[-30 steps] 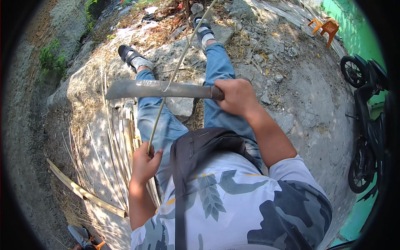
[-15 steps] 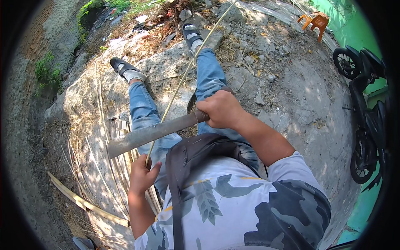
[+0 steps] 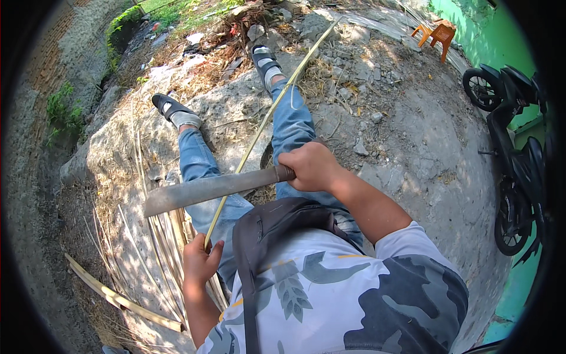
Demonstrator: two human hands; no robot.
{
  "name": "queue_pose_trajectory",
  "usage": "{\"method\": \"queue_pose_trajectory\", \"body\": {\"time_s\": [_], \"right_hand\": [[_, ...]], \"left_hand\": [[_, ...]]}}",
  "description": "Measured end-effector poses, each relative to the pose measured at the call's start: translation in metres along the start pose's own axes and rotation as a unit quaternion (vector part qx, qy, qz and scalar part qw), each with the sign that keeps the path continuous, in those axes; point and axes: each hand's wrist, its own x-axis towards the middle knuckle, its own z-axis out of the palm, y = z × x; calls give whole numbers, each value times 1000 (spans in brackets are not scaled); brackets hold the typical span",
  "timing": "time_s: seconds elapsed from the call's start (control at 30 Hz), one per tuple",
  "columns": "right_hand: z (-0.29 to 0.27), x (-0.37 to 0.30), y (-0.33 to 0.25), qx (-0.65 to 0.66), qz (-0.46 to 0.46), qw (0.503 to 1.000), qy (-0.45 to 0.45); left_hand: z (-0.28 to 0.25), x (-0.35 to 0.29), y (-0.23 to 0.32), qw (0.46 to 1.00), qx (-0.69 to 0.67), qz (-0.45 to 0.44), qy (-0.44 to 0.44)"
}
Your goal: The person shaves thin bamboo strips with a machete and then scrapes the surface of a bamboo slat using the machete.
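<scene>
My right hand (image 3: 315,167) is closed round the handle of a machete (image 3: 215,187), whose broad grey blade points left across my thighs. A long, thin bamboo strip (image 3: 254,141) slants from my left hand up past my right shin, passing at the blade's middle. Its lower end is pinched in my left hand (image 3: 201,258), near my left thigh. A thin pale sliver (image 3: 293,97) curls off the strip near my right knee. Whether the blade's edge touches the strip, I cannot tell.
Several split bamboo strips (image 3: 168,259) lie on the ground to my left, with a thicker bamboo piece (image 3: 124,295) beyond. Rubble and dry grass surround my feet. A black motorcycle (image 3: 510,159) and an orange plastic chair (image 3: 435,39) stand right, by a green wall (image 3: 471,29).
A curled sliver now shows on the bamboo strip where none was visible. My right hand and the machete have shifted slightly down and left in view.
</scene>
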Motion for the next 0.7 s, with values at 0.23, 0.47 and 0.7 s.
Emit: {"method": "queue_pose_trajectory", "body": {"time_s": [0.23, 0.47, 0.7], "right_hand": [[-45, 0, 78, -92, 90, 986, 106], [-39, -33, 114, -13, 342, 931, 131], [-6, -33, 53, 20, 62, 998, 0]], "left_hand": [[-52, -29, -12, 998, 26, -56, -1], [-38, -43, -31, 997, 52, -53, -13], [-19, -20, -22, 992, 107, -52, -37]]}}
